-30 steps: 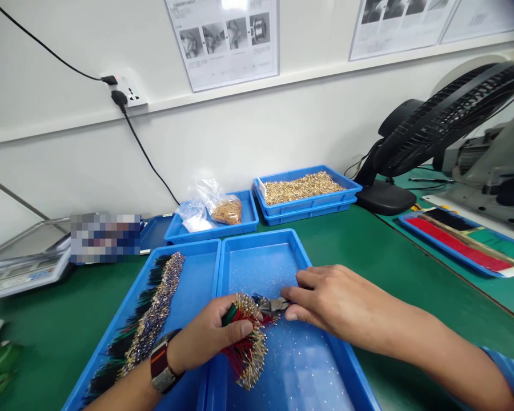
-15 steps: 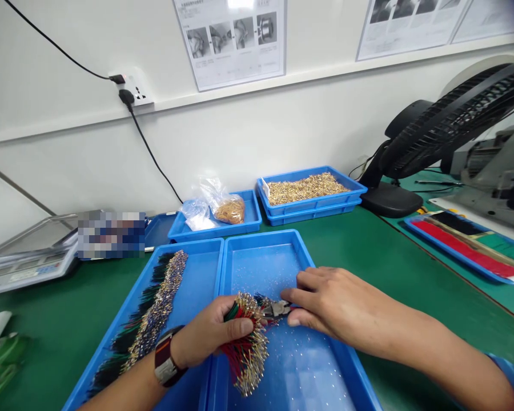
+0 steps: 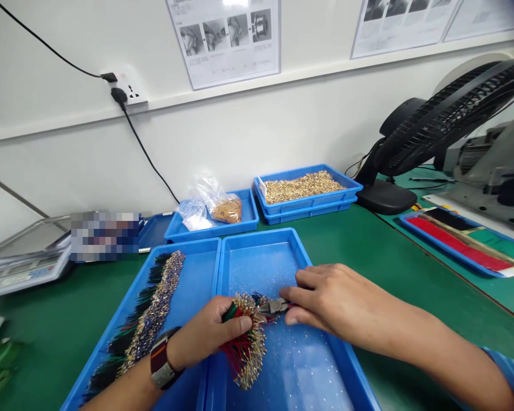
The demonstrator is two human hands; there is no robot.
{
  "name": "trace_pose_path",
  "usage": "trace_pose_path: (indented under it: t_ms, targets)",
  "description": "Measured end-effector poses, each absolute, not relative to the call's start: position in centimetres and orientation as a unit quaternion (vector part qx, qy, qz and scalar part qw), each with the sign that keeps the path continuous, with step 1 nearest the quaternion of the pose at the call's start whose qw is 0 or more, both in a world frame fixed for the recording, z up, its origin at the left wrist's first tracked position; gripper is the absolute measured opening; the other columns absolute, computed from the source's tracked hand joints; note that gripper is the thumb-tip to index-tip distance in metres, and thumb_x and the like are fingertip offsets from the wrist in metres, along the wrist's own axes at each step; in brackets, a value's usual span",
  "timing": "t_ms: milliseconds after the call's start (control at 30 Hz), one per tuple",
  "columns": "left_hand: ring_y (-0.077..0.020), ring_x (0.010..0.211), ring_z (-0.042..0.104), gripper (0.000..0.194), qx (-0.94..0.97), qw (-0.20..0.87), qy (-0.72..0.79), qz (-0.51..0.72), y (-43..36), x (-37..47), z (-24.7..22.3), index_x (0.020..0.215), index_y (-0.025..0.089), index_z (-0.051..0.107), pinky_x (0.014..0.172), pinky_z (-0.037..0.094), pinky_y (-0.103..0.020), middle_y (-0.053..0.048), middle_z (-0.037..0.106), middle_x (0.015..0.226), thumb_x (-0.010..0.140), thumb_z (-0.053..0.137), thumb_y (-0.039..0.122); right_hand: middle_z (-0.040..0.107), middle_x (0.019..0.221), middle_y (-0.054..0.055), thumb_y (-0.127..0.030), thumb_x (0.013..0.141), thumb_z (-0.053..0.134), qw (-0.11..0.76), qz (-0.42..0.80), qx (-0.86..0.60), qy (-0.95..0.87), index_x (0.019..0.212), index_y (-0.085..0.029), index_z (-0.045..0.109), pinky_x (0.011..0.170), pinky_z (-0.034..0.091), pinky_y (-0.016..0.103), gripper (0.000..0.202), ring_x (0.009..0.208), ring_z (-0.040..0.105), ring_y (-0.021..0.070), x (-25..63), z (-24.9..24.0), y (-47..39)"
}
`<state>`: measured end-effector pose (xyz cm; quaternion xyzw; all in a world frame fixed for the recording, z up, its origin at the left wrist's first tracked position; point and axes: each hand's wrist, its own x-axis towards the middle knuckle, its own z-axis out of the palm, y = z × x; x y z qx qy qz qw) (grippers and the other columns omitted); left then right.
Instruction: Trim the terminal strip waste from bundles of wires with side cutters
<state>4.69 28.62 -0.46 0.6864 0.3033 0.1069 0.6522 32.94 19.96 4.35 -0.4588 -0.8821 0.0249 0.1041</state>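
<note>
Above the right blue tray (image 3: 261, 254), my left hand (image 3: 216, 326) is wrapped round a bundle of red, green and dark wires (image 3: 251, 354) with gold metal tips. A pair of pliers (image 3: 276, 307) is pinched in my right hand (image 3: 325, 297), its jaws against the upper tips of the bundle. Small pale bits are scattered over the tray's bottom. In the left blue tray (image 3: 197, 245) lies a long row of dark wires with metal tips (image 3: 154, 308). Part of the pliers' handles is hidden by my fingers.
Behind stand a tray with plastic bags (image 3: 227, 210) and stacked trays of gold pins (image 3: 304, 187). A black fan (image 3: 445, 125) and a tray of coloured strips (image 3: 462, 240) are at the right. A scale (image 3: 29, 271) and a green object (image 3: 0, 362) are at the left.
The whole view has shifted slightly, so things appear a little further left. Both hands keep their holds, and the pliers remain at the bundle's tips.
</note>
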Motion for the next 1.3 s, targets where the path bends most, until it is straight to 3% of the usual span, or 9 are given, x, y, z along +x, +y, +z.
trace_pose_path:
  t_ms: [100, 233, 433, 600, 800, 900, 1033, 1167, 1300]
  targets:
    - [-0.0189, 0.081, 0.054, 0.06, 0.676, 0.668, 0.295, 0.097, 28.7, 4.6, 0.0, 0.107, 0.013, 0.078, 0.073, 0.046, -0.028, -0.005, 0.068, 0.094, 0.086, 0.077, 0.069, 0.062, 0.083, 0.003, -0.052, 0.113, 0.045, 0.102, 0.016, -0.455, -0.884, 0.103, -0.021, 0.07, 0.063, 0.033, 0.036, 0.042, 0.07, 0.058, 0.0214, 33.0, 4.1, 20.1]
    - [-0.0207, 0.088, 0.057, 0.061, 0.65, 0.702, 0.274, 0.095, 28.6, 4.7, 0.2, 0.108, 0.014, 0.076, 0.079, 0.049, -0.03, -0.007, 0.069, 0.099, 0.08, 0.084, 0.067, 0.062, 0.085, 0.004, -0.052, 0.114, 0.045, 0.104, 0.028, -0.449, -0.887, 0.103, -0.021, 0.071, 0.066, 0.037, 0.036, 0.042, 0.072, 0.059, 0.0216, 33.0, 4.0, 20.2]
    - [-0.0145, 0.076, 0.055, 0.059, 0.555, 0.78, 0.272, 0.099, 28.2, 4.6, -0.4, 0.108, 0.013, 0.073, 0.072, 0.048, -0.026, -0.003, 0.065, 0.09, 0.077, 0.09, 0.06, 0.062, 0.087, 0.004, -0.054, 0.114, 0.04, 0.092, 0.053, -0.45, -0.887, 0.106, -0.022, 0.07, 0.07, 0.039, 0.037, 0.045, 0.076, 0.061, 0.0228, 32.9, 4.1, 20.3]
    - [-0.0145, 0.073, 0.058, 0.059, 0.547, 0.781, 0.283, 0.103, 28.3, 4.4, -1.1, 0.104, 0.012, 0.073, 0.067, 0.048, -0.025, -0.005, 0.067, 0.091, 0.077, 0.089, 0.062, 0.06, 0.084, 0.003, -0.053, 0.114, 0.041, 0.098, 0.041, -0.447, -0.888, 0.105, -0.022, 0.07, 0.067, 0.036, 0.036, 0.044, 0.072, 0.059, 0.0215, 32.9, 4.1, 20.3]
    - [-0.0064, 0.052, 0.037, 0.063, 0.578, 0.724, 0.354, 0.131, 28.3, 4.6, -1.5, 0.107, 0.011, 0.072, 0.045, 0.029, -0.019, 0.001, 0.058, 0.074, 0.084, 0.08, 0.069, 0.061, 0.081, 0.003, -0.051, 0.114, 0.044, 0.117, 0.001, -0.453, -0.884, 0.099, -0.021, 0.069, 0.061, 0.03, 0.035, 0.042, 0.066, 0.055, 0.0197, 33.0, 3.9, 20.4]
    - [-0.0054, 0.05, 0.032, 0.066, 0.587, 0.709, 0.362, 0.146, 28.0, 4.9, -1.2, 0.109, 0.01, 0.072, 0.041, 0.022, -0.019, 0.003, 0.054, 0.072, 0.086, 0.076, 0.072, 0.061, 0.079, 0.003, -0.051, 0.114, 0.045, 0.115, 0.006, -0.456, -0.882, 0.095, -0.021, 0.068, 0.06, 0.028, 0.035, 0.043, 0.063, 0.054, 0.0188, 33.0, 3.8, 20.3]
    - [-0.0061, 0.051, 0.034, 0.065, 0.606, 0.703, 0.347, 0.133, 28.0, 4.8, -1.4, 0.107, 0.01, 0.074, 0.043, 0.023, -0.019, 0.001, 0.056, 0.072, 0.087, 0.076, 0.071, 0.059, 0.076, 0.001, -0.052, 0.114, 0.044, 0.129, 0.043, -0.454, -0.881, 0.092, -0.022, 0.067, 0.059, 0.027, 0.034, 0.044, 0.062, 0.054, 0.0174, 32.9, 4.4, 19.8]
    - [-0.0116, 0.063, 0.047, 0.059, 0.602, 0.718, 0.316, 0.15, 28.2, 4.4, -1.7, 0.102, 0.011, 0.075, 0.058, 0.041, -0.023, -0.002, 0.061, 0.077, 0.086, 0.08, 0.068, 0.059, 0.082, 0.001, -0.056, 0.112, 0.048, 0.156, 0.098, -0.473, -0.861, 0.098, -0.022, 0.068, 0.06, 0.027, 0.033, 0.042, 0.066, 0.053, 0.0175, 33.0, 4.9, 19.9]
    - [-0.0177, 0.079, 0.058, 0.06, 0.582, 0.744, 0.287, 0.162, 28.0, 4.5, -1.6, 0.104, 0.012, 0.077, 0.072, 0.048, -0.027, -0.007, 0.067, 0.092, 0.081, 0.085, 0.066, 0.059, 0.081, -0.002, -0.049, 0.101, 0.069, 0.299, 0.33, -0.509, -0.736, 0.093, -0.02, 0.065, 0.064, 0.034, 0.029, 0.031, 0.071, 0.051, 0.0154, 31.5, 3.6, 21.1]
